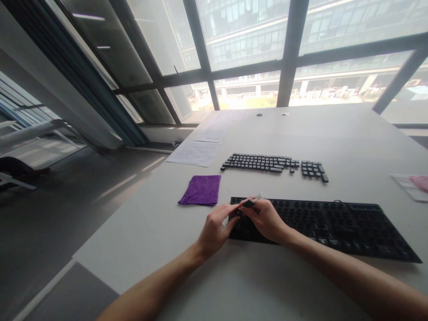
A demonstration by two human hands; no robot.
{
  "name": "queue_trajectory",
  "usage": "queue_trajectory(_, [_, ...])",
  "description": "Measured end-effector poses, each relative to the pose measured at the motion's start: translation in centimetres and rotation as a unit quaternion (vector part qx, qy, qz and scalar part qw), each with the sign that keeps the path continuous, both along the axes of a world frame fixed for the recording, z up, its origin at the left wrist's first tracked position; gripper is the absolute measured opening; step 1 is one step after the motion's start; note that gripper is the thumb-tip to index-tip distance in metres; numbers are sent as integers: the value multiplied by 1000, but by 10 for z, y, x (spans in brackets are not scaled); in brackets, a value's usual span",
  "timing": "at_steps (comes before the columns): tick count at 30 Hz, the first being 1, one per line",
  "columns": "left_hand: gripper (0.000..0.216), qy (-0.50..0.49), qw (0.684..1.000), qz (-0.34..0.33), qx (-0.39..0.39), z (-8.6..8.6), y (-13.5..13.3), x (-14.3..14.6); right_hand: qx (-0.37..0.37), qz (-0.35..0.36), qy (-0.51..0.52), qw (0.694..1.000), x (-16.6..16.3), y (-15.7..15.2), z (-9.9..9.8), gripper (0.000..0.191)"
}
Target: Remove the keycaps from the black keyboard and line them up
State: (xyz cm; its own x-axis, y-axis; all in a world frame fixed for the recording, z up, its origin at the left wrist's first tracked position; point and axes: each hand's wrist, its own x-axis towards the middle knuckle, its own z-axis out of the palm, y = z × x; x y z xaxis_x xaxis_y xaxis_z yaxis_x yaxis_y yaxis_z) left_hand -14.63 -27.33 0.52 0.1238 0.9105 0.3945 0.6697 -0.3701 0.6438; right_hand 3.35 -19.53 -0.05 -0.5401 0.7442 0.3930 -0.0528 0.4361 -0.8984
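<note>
My two hands meet over the left end of a black keyboard (pixel 334 227) whose keycaps are mostly off, leaving bare switches. Between the fingers is a small black keycap (pixel 248 203), apparently a long one. My left hand (pixel 217 225) reaches in from the left, its index finger and thumb closed about the keycap. A keycap puller (pixel 259 196) with thin, pale wire ends sticks up from my right hand (pixel 265 220), whose fingers are curled around it. Its handle is hidden by the fingers.
Removed keycaps (pixel 257 162) lie in rows behind the keyboard, with a separate number-pad block (pixel 312 169). A folded purple cloth (pixel 200 190) is at the left, near paper sheets (pixel 195 153). A pink item (pixel 419 183) rests at the right. Windows stand beyond the white table (pixel 160 232).
</note>
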Motion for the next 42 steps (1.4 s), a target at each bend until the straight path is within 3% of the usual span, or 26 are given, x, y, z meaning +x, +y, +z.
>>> queue_trajectory(4, [36,6,1000,8,21,-3,-1,-1,-54,-30,-20,998,1,1,-1,20])
queue_trajectory(10, [33,48,996,-67,16,1,-1,-4,-99,-40,-16,994,1,3,-1,26])
queue_trajectory(15, [22,51,997,20,53,3,6,-18,-129,-44,0,991,1,3,-4,27])
queue_trajectory(18, [22,93,991,80,45,15,31,-36,-139,-42,8,989,0,4,-7,27])
queue_trajectory(21, [32,208,975,79,-13,25,73,-52,-142,-37,14,989,-1,4,-9,26])
queue_trajectory(24, [35,340,935,65,-77,24,116,-57,-142,-38,14,989,-1,4,-10,26])
queue_trajectory(28, [31,386,916,40,-100,17,150,-54,-143,-43,7,989,0,4,-11,26])
queue_trajectory(32, [38,389,915,30,-108,22,153,-60,-138,-35,-8,990,0,4,-9,24])
queue_trajectory(36, [36,352,934,52,-39,30,148,-76,-140,-30,-14,990,0,3,-6,23])
queue_trajectory(39, [24,333,943,8,-4,27,146,-84,-136,-30,-14,990,0,3,-6,23])
queue_trajectory(42, [25,337,941,-26,-12,16,152,-86,-134,-35,-15,990,0,3,-6,23])
